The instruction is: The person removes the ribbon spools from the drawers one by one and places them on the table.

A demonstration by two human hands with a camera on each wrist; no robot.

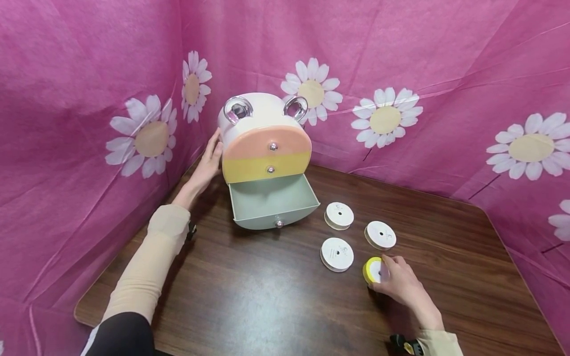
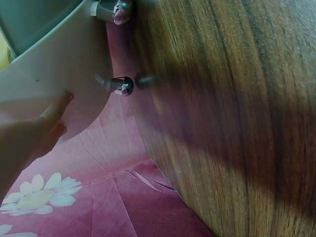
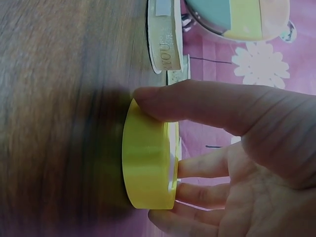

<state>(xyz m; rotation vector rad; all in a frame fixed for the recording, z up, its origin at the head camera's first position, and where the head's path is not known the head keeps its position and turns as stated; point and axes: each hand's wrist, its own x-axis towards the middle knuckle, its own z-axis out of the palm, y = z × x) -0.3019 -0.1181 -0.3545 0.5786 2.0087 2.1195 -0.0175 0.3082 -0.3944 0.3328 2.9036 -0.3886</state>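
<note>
My right hand [image 1: 402,281] grips a spool of yellow ribbon [image 1: 369,272] at the right of the table. In the right wrist view the thumb lies on the near edge of the yellow ribbon spool [image 3: 148,163], with the fingers around its far side. My left hand [image 1: 208,162] rests against the left side of a small rounded drawer cabinet [image 1: 262,110]. The left wrist view shows its fingers extended flat along the white side wall [image 2: 81,64]. The cabinet's green bottom drawer [image 1: 273,197] is pulled out; the yellow and orange drawers above it are closed.
Three white-faced ribbon spools lie between the drawer and my right hand: one at the back [image 1: 340,215], one to the right [image 1: 381,235], one in front [image 1: 337,254]. A pink flowered cloth [image 1: 249,39] hangs behind and beside the brown wooden table [image 1: 249,296].
</note>
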